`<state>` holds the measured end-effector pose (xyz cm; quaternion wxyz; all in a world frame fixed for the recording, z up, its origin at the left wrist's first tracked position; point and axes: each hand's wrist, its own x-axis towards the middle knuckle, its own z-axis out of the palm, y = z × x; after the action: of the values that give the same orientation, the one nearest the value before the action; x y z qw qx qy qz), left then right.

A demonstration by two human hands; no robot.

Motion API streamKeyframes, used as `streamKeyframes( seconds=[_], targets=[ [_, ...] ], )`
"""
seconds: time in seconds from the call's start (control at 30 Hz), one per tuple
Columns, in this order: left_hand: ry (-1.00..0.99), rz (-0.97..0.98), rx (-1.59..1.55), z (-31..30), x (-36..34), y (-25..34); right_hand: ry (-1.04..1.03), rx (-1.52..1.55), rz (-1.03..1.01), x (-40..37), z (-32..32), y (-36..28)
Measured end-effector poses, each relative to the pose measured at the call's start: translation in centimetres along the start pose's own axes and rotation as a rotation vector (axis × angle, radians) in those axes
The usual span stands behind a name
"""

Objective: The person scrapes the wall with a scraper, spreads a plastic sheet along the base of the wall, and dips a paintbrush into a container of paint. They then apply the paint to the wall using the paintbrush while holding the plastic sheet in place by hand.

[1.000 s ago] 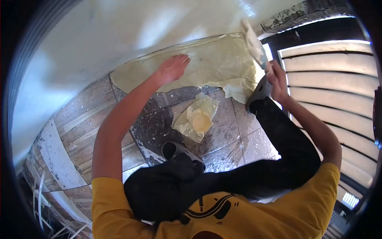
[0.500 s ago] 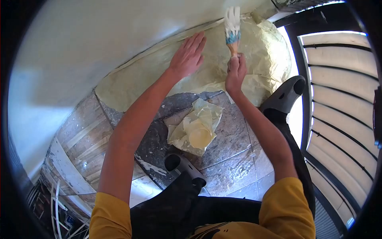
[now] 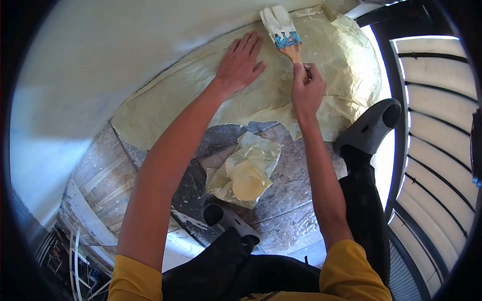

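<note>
My right hand (image 3: 308, 90) grips the wooden handle of a paintbrush (image 3: 288, 41). White paint coats the bristles, and blue smears the brush's metal band. The bristle end lies at the foot of the wall, by the far edge of a large yellowish sheet of paper (image 3: 170, 108). My left hand (image 3: 240, 65) lies flat on that sheet, fingers stretched toward the wall and thumb apart. Below the sheet, a round cream-coloured container (image 3: 248, 187) rests on a smaller crumpled piece of paper (image 3: 261, 153); its contents cannot be made out.
A pale wall (image 3: 125, 50) curves along the left and back. On the right stands a black metal gate (image 3: 399, 125) with bars. My grey shoes (image 3: 369, 128) flank the small paper on the stained tile floor (image 3: 286, 220). Thin white strips (image 3: 75, 261) lie at lower left.
The paintbrush has tilted left, its bristles moving toward the wall's foot, while my right hand has shifted slightly right and down. My left hand stays on the sheet, its fingers more spread.
</note>
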<state>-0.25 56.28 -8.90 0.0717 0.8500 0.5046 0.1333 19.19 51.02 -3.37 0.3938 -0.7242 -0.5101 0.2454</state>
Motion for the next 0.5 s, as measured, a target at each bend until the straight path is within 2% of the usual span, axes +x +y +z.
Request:
streamKeyframes(
  seconds=[0.07,0.17,0.37,0.5],
  targets=[
    [-0.004,0.009,0.001,0.3,-0.3,0.0,-0.045,-0.208,-0.001,0.2,-0.8,-0.9],
    [0.032,0.004,-0.003,0.5,-0.2,-0.1,-0.133,-0.227,0.06,0.9,-2.0,-2.4],
    [0.053,0.012,-0.021,0.1,-0.4,-0.1,-0.18,-0.277,0.05,2.5,-2.8,-4.2],
    [0.1,-0.086,-0.012,-0.7,-1.1,0.4,-0.23,-0.313,0.082,3.6,-3.1,-4.8]
  ],
)
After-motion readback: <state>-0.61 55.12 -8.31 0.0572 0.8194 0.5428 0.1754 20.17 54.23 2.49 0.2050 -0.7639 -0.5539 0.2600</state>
